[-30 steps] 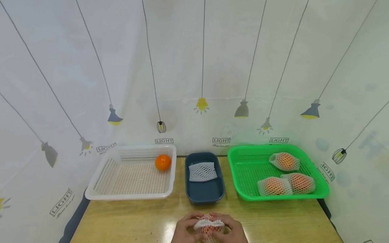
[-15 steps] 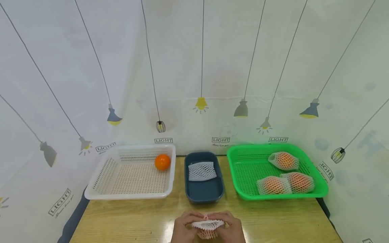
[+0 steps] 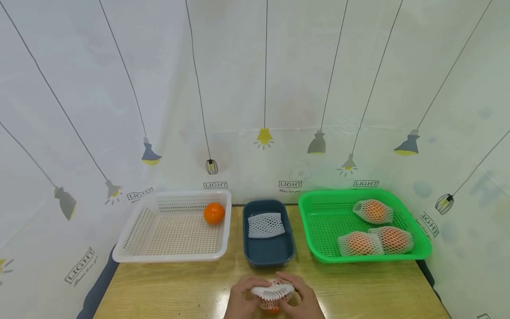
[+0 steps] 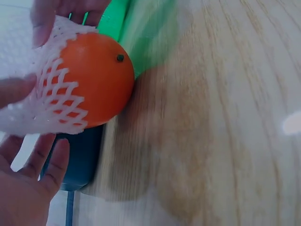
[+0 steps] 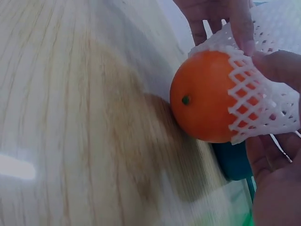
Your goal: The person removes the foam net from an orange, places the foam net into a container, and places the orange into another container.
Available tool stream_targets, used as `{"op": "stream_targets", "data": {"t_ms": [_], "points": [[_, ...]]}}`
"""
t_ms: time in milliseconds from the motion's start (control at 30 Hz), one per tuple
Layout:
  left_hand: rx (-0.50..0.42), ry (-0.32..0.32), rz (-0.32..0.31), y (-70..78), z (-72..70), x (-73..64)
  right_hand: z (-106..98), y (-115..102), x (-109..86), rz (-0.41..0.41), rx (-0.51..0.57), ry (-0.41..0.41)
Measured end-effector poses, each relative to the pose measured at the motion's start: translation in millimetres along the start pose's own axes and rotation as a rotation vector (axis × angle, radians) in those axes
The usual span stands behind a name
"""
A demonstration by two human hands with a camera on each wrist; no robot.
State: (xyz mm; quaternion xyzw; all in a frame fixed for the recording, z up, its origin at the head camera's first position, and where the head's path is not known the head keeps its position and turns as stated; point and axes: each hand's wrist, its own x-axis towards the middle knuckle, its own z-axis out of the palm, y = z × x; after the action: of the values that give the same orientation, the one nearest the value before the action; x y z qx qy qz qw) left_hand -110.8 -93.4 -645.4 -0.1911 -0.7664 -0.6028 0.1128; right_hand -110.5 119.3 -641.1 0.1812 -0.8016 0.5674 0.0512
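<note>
Both hands hold a white foam fruit net (image 3: 272,291) with an orange (image 4: 101,77) partly inside it, low in the middle of the head view. The left hand (image 3: 244,297) grips the net from the left, thumb on the near side and fingers beyond. From the right, the right hand (image 3: 301,296) pinches the same net between thumb and fingers. In the wrist views the orange's stem end bulges bare out of the net, while the mesh (image 5: 249,96) wraps its other part. The net's folded white edge faces up in the head view.
A white basket (image 3: 171,258) at back left holds another bare orange (image 3: 214,213). In the middle, a dark blue tray (image 3: 268,254) contains a flat foam net (image 3: 266,225). At right, a green basket (image 3: 318,248) holds three netted oranges (image 3: 374,211). A printed curtain stands behind.
The hands stay in place and keep working the net. Bare orange now shows below the net, where mesh showed half a second ago. The right hand's fingers have lifted and spread slightly.
</note>
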Motion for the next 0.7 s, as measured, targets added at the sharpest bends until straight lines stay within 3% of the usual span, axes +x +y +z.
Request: {"op": "stream_targets", "data": {"t_ms": [100,133,200,233,333,400,567,700], "points": [[0.008,-0.042,0.192,-10.2,2.4,-0.4,-1.4,9.3,-0.5,-0.166,-0.035,-0.021],[0.005,-0.062,0.229,-12.3,2.9,-0.3,-1.3,11.8,-0.3,-0.223,-0.044,-0.02],[-0.013,-0.096,0.236,-14.7,3.6,-0.9,-0.9,14.3,0.1,-0.298,-0.037,-0.005],[-0.015,-0.105,0.223,-14.5,3.5,-0.6,-0.7,14.7,0.4,-0.328,-0.036,0.007],[-0.026,-0.104,0.098,-10.2,2.1,-1.2,0.1,12.0,0.5,-0.334,-0.016,0.034],[-0.052,-0.091,0.02,-6.3,1.0,-1.2,1.0,9.5,0.0,-0.307,-0.002,0.047],[-0.113,-0.038,-0.072,1.0,0.1,0.2,3.6,6.1,-1.7,-0.191,0.025,0.076],[-0.119,-0.001,-0.166,4.5,0.0,0.3,5.1,3.9,-1.9,-0.159,0.026,0.095]]}}
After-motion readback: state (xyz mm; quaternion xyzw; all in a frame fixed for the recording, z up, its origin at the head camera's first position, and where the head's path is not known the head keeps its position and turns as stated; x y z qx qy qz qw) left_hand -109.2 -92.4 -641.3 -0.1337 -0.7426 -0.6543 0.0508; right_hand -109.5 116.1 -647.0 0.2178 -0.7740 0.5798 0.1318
